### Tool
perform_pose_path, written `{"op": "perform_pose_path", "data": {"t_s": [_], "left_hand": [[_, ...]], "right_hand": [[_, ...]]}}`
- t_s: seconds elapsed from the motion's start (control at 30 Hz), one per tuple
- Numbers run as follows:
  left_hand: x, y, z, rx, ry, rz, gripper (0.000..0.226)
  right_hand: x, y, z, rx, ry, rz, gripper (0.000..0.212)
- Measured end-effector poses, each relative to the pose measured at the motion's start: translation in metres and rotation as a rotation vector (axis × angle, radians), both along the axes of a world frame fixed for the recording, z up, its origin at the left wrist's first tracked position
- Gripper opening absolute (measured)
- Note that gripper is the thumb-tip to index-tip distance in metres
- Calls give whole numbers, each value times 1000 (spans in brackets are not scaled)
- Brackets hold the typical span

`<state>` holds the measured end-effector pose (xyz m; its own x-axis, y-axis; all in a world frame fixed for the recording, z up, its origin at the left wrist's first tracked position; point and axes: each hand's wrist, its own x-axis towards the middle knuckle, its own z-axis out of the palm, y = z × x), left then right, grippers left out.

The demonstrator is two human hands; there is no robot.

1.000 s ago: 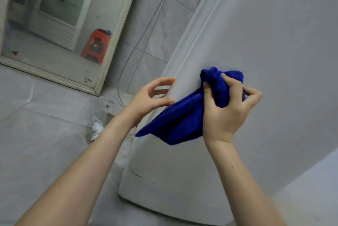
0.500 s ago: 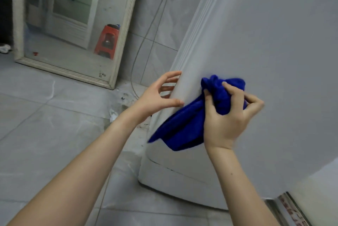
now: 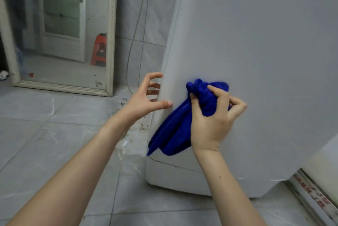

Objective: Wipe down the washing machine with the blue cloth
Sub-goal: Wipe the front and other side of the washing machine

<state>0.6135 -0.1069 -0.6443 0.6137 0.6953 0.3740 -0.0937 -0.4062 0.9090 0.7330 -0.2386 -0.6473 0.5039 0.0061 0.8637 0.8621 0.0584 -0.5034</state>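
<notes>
The white washing machine (image 3: 265, 51) fills the right half of the view, its flat side panel facing me. My right hand (image 3: 212, 121) grips a bunched blue cloth (image 3: 175, 132) and holds it against the lower part of that panel; a loose end of the cloth hangs down to the left. My left hand (image 3: 146, 99) rests on the machine's rounded left corner, thumb on the near face and spread fingers reaching round the edge.
A framed mirror (image 3: 60, 29) leans on the tiled wall at the left and reflects a door and a red stool. A thin cable (image 3: 139, 29) runs down the wall. Grey floor tiles (image 3: 45, 134) show grime near the machine's base. A sliding-door track (image 3: 314, 200) lies at the lower right.
The view has dropped and shifted, so the machine's base and the floor now show. My right hand with the cloth sits lower on the panel. My left hand stays on the corner.
</notes>
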Motion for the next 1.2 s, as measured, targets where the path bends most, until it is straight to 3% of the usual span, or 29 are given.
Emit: {"op": "perform_pose_path", "data": {"t_s": [0.07, 0.17, 0.27, 0.33, 0.53, 0.67, 0.77, 0.87, 0.97, 1.1, 1.2], "left_hand": [[1, -3, 3, -1, -4, 23, 77], [5, -7, 5, -8, -45, 77, 75], [11, -15, 5, 11, -63, 156, 80], [18, -23, 4, 55, -65, 227, 79], [37, -47, -2, 131, -43, 372, 109], [41, -58, -7, 170, 4, 414, 109], [41, -59, -5, 190, 6, 445, 103], [42, -65, -7, 232, -26, 512, 107], [42, -73, -3, 507, -63, 599, 103], [43, -63, 12, 1275, 1, 581, 74], [51, -61, 14, 1362, 29, 535, 66]], "right_hand": [[4, -1, 2, -31, -43, -5, 38], [9, -17, -65, -127, -4, -14, 45], [5, -39, -124, -114, 418, -1, 63], [1, -37, -117, -27, 564, -2, 65], [30, -29, -4, 235, 336, 24, 40], [38, -33, -41, 146, 304, 50, 44], [26, -46, -107, 120, 547, 48, 48], [17, -52, -120, 206, 762, 18, 49], [28, -44, -81, 296, 731, 26, 43], [50, -45, -20, 356, 576, 17, 42], [54, -50, -43, 260, 481, -26, 40]]}}
